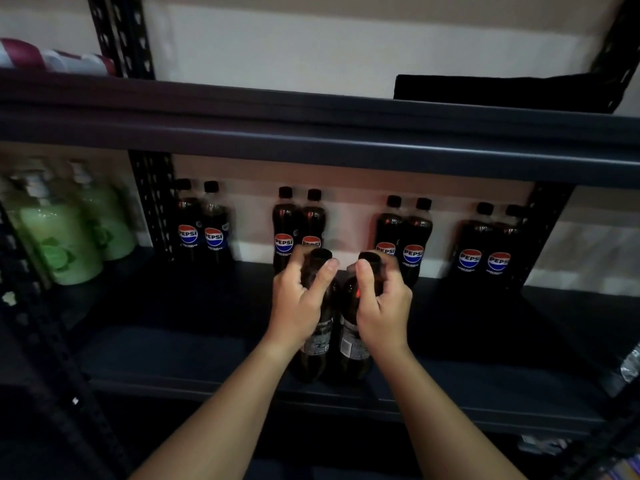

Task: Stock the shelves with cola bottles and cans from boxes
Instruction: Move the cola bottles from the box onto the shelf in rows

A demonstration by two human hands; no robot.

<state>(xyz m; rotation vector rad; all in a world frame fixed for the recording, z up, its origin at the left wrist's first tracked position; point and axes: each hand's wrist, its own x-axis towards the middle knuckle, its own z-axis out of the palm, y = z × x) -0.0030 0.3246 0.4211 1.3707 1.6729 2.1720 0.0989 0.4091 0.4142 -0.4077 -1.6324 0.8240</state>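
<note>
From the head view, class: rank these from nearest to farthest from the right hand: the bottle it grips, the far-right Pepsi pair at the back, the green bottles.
1. Bottle in right hand: gripped bottle, centre front.
2. Far-right Pepsi pair: back right.
3. Green bottles: neighbouring bay, far left.

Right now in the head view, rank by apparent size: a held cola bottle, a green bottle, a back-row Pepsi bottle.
1. Held cola bottle, nearest the camera
2. Green bottle
3. Back-row Pepsi bottle

True sizes unsure.
</note>
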